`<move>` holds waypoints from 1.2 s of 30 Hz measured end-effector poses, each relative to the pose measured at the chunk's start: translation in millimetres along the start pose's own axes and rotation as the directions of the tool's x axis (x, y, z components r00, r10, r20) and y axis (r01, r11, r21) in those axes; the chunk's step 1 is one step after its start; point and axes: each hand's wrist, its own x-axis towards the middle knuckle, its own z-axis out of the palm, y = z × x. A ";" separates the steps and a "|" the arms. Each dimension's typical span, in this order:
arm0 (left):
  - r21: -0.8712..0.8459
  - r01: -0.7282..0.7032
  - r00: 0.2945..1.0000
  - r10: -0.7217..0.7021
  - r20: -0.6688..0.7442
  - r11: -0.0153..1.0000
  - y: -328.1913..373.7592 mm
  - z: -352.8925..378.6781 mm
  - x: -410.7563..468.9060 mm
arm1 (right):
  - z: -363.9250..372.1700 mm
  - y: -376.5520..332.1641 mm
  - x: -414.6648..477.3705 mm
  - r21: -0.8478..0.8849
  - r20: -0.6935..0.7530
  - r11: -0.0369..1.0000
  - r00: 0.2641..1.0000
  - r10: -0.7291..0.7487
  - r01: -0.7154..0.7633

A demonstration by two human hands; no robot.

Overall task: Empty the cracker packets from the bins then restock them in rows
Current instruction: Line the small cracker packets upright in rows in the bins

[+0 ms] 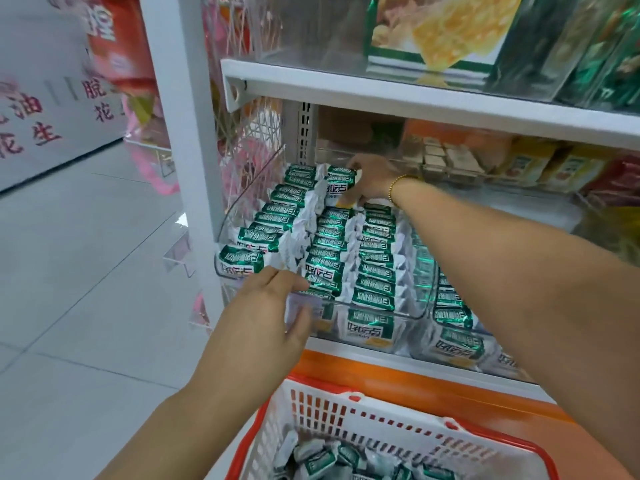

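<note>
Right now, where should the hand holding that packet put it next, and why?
Probably press the packet in the right hand down at the back of the middle row. That row stops short of the back, while the left row already reaches it, so this looks like the open slot.
</note>
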 end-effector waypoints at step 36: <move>0.307 0.006 0.355 -0.289 0.889 0.952 -4.6 175.3 -218.3 | 250.4 242.7 -350.4 -0.286 0.623 0.958 0.765 0.164 0.027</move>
